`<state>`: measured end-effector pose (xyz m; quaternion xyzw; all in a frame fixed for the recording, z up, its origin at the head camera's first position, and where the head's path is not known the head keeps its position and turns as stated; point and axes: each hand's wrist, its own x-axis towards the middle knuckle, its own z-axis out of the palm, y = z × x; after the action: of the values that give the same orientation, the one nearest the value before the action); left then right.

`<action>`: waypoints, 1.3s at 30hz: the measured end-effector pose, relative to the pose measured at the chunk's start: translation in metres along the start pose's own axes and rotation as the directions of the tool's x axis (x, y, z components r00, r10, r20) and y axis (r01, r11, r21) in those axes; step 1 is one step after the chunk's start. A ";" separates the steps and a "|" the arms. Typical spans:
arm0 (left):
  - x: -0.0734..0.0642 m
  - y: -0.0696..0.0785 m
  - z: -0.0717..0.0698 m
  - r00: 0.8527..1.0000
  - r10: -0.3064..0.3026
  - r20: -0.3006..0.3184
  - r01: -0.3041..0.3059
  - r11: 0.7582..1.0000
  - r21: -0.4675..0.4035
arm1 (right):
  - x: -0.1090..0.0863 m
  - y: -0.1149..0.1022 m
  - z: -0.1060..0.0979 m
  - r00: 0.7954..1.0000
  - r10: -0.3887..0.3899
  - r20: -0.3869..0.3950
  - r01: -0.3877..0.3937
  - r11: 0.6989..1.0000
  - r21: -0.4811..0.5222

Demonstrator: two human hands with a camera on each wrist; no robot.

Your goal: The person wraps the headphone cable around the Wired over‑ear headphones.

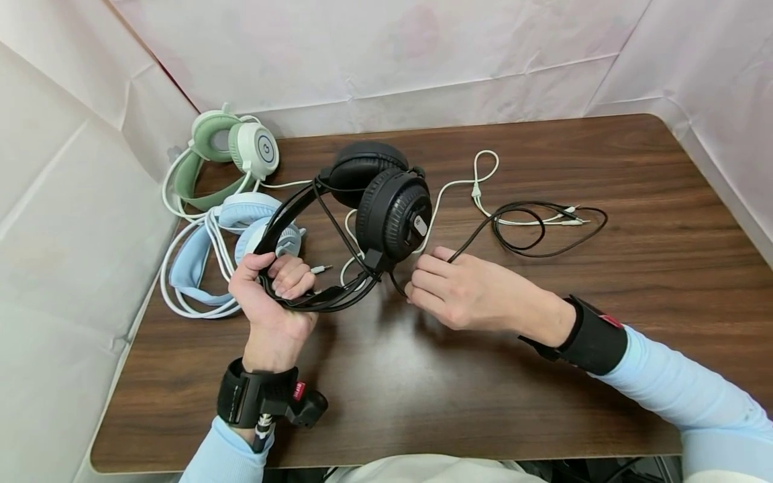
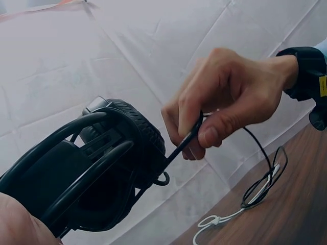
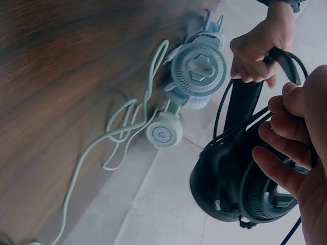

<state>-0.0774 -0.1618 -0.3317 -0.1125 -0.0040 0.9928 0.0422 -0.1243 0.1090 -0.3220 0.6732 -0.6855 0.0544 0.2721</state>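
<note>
My left hand (image 1: 274,302) grips the headband of a black pair of headphones (image 1: 395,215), held up above the table with its ear cups away from me. To the right of the cups, my right hand (image 1: 465,292) pinches the headphones' black cable (image 2: 181,148) between thumb and fingers, as the left wrist view shows. Some of the cable runs slack around the headband. The rest leads from my right hand to a loose coil on the table. In the right wrist view, the black ear cups (image 3: 245,189) hang below both hands.
Light blue headphones (image 1: 190,268) and green headphones (image 1: 205,198) lie at the left of the brown wooden table (image 1: 652,322). A white cable (image 1: 453,184) winds behind the black headphones and under the black coil. White sheeting (image 1: 423,60) surrounds the table's back and sides.
</note>
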 end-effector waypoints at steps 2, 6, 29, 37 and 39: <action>0.000 0.000 0.000 1.000 0.009 -0.001 -0.009 1.000 0.009 | 0.002 -0.002 -0.001 1.000 -0.016 -0.008 0.016 1.000 -0.020; 0.000 0.000 -0.001 1.000 0.008 -0.007 -0.008 1.000 0.009 | 0.006 -0.005 -0.002 0.998 -0.049 -0.037 0.046 0.997 -0.064; 0.002 -0.004 0.000 0.998 0.045 0.046 -0.056 0.963 0.262 | 0.021 -0.007 -0.023 0.975 -0.178 -0.129 0.159 0.976 -0.146; 0.000 -0.006 0.001 0.998 0.001 0.056 -0.021 0.935 0.355 | 0.025 -0.004 -0.031 0.968 -0.169 -0.187 0.142 0.978 -0.151; 0.000 -0.006 0.001 0.998 -0.008 0.062 -0.017 0.924 0.382 | 0.026 -0.003 -0.032 0.967 -0.168 -0.192 0.141 0.979 -0.147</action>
<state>-0.0773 -0.1554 -0.3306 -0.0711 0.1883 0.9776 0.0608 -0.1101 0.1000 -0.2840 0.6960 -0.6014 0.0561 0.3882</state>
